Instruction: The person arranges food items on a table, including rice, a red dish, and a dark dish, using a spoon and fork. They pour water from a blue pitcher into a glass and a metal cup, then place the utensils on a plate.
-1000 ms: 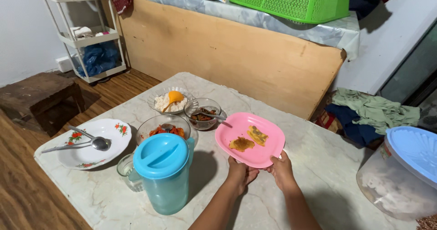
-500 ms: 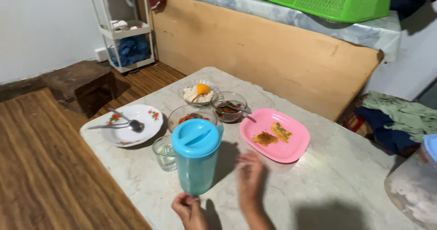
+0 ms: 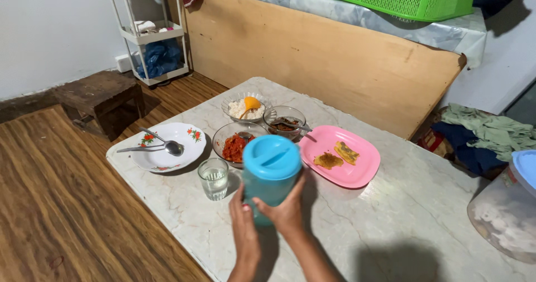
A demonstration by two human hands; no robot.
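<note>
Both hands are wrapped around a blue plastic pitcher point(image 3: 269, 173) with a lighter blue lid, which sits near the front middle of the marble-patterned desk point(image 3: 402, 226). The left hand point(image 3: 243, 221) clasps its lower left side with fingers curled against the wall, and the right hand point(image 3: 286, 208) grips the front and right side, thumb and fingers spread around the body — both hands closed on the pitcher. Whether its base rests on the desk or is just off it cannot be told, since the hands cover the bottom.

Just left of the pitcher stands a small clear glass point(image 3: 213, 178) with water in it, close to the pitcher but apart from it. Behind the pitcher is a glass bowl of red chopped food point(image 3: 231, 143), partly hidden by the lid. To the right lies a pink plate point(image 3: 357, 173) carrying two flat fried pieces point(image 3: 336, 156). Farther back sit a glass bowl of dark food point(image 3: 284, 122) with a spoon in it and a glass dish of rice point(image 3: 244, 108) with an orange scoop. At the left edge of the desk is a white flowered plate point(image 3: 164, 156) holding a spoon and fork point(image 3: 156, 145). A large clear tub with a blue lid point(image 3: 508, 209) stands at the far right — well apart from the hands.
</note>
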